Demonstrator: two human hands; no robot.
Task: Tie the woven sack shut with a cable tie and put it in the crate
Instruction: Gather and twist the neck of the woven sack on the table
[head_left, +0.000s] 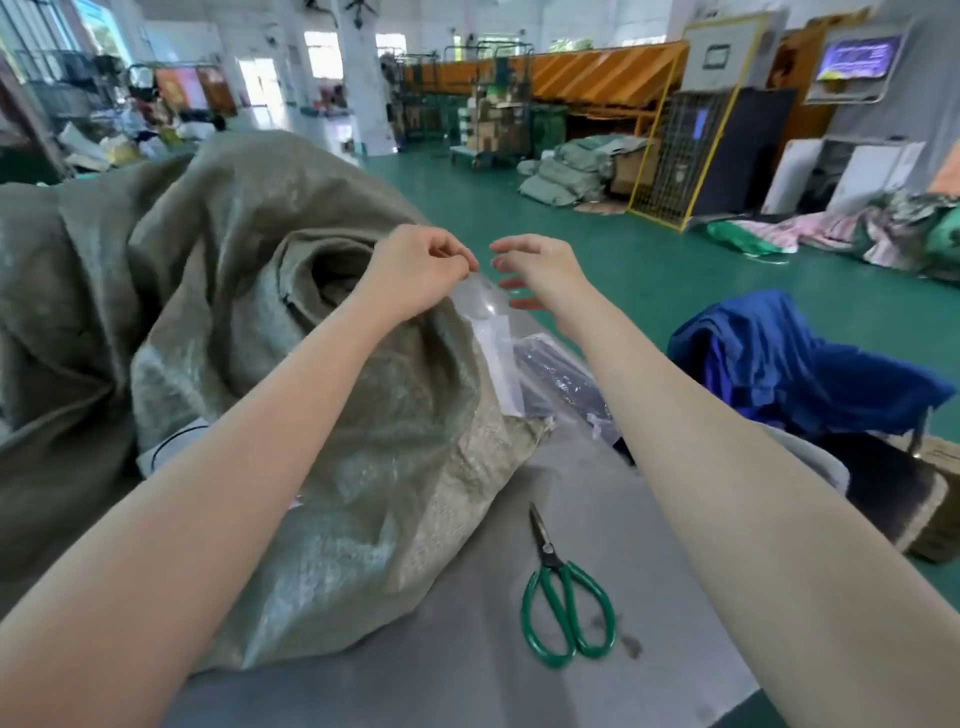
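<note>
A big grey-green woven sack (332, 467) lies across the grey table (597, 478), its mouth (332, 270) gaping open toward me. My left hand (415, 270) pinches the top of a clear plastic bag (491, 332) that hangs at the sack's right rim. My right hand (535, 270) hovers just right of it, fingers spread, holding nothing. Beside the clear bag lies a dark packet in plastic wrap (563, 379). I see no cable tie and cannot pick out a crate.
Green-handled scissors (563, 597) lie on the table near its front. A blue cloth (789, 364) drapes over something at the table's right. More filled sacks (566, 166) and a yellow wire cage (675, 150) stand across the green floor.
</note>
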